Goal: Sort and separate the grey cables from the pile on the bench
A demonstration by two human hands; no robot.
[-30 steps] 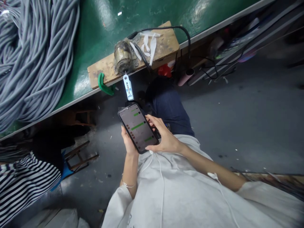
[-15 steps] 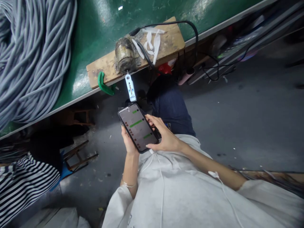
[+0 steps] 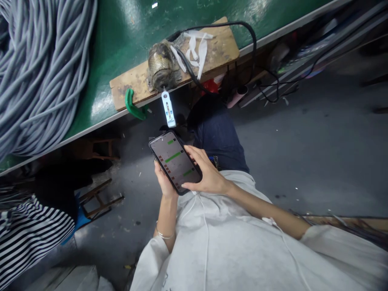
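Phone [image 3: 175, 162] held in both hands over the lap, below the bench [image 3: 127, 24] edge. Left hand [image 3: 163, 182] cups it from underneath, fingers wrapped round the back and left edge. Right hand [image 3: 206, 173] grips the right side, fingers curled on the edge, thumb laid along the bottom corner of the lit screen. Against the frame a second ago: grip and phone pose unchanged, chat screen looks the same; only the view drifted, so the board [image 3: 178, 60] with the motor [image 3: 160, 66] sits slightly higher. So, judging by that: reading, not typing. White tag [image 3: 168, 109] hangs just above the phone, not touching. Cable coil [image 3: 42, 72] lies left on the bench. Striped sleeve [image 3: 27, 234] of another person bottom left.
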